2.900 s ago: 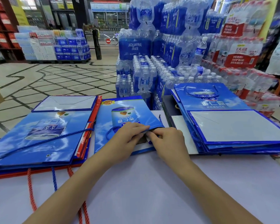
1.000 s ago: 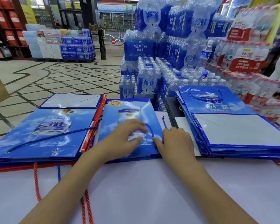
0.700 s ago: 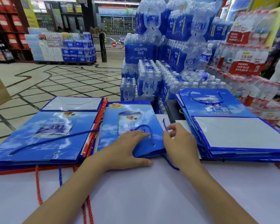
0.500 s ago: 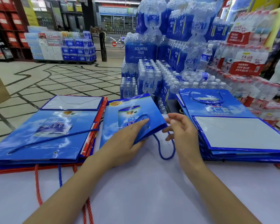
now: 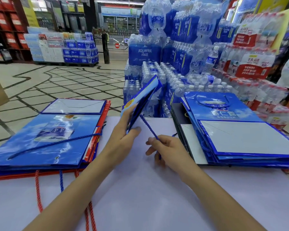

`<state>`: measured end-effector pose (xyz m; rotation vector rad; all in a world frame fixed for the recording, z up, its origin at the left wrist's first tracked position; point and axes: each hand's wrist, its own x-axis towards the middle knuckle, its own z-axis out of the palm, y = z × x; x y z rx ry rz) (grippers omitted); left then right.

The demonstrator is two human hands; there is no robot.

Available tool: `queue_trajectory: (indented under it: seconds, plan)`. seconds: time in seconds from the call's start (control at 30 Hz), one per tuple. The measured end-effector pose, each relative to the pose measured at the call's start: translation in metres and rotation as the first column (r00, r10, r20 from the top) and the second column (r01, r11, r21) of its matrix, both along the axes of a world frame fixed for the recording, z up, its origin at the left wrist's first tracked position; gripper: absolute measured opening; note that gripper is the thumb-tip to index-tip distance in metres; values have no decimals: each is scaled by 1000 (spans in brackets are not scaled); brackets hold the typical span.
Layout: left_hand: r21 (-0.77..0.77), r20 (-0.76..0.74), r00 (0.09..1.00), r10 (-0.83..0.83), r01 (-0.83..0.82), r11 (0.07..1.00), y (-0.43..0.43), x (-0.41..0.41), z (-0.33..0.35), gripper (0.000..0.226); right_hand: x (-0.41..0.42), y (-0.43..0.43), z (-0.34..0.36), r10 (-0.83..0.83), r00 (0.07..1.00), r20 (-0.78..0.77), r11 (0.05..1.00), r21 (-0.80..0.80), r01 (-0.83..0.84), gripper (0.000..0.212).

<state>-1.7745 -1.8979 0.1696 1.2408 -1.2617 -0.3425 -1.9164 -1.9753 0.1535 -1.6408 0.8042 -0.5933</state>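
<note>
While the left hand (image 5: pixel 123 140) grips the folded blue gift bag (image 5: pixel 143 95) by its near edge, the bag stands tilted clear of the counter (image 5: pixel 140 189), up and ahead of those fingers. Right hand (image 5: pixel 171 150) pinches the bag's blue rope handle (image 5: pixel 148 126), just right of the left fingers. Left bag stack (image 5: pixel 45 139) and right bag stack (image 5: pixel 240 140) lie flat outboard of each hand.

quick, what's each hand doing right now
left hand: grips the bag, held up on edge
right hand: pinches the bag's cord
</note>
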Motion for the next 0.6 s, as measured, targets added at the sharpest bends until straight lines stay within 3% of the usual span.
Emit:
queue_trajectory:
  seconds: [0.1,0.2,0.37,0.43,0.6]
  plan:
    - [-75,-109,994,-13,5,997,2,-8,8,38,0,1,3,3,1000,-21,971,240,2,38]
    - [-125,-327,944,39,-84,989,1,-16,10,25,-1,4,8,103,992,-67,904,422,-66,49]
    - [-172,-708,706,-16,-150,974,-5,-5,8,51,-3,3,9,229,973,13,807,557,-198,39]
    - [-168,-722,692,7,-185,968,-6,-1,9,45,-1,1,3,170,982,79,789,587,-183,39]
    - [-111,-547,809,215,-324,939,-9,13,4,30,2,-9,-1,-86,991,98,867,497,26,23]
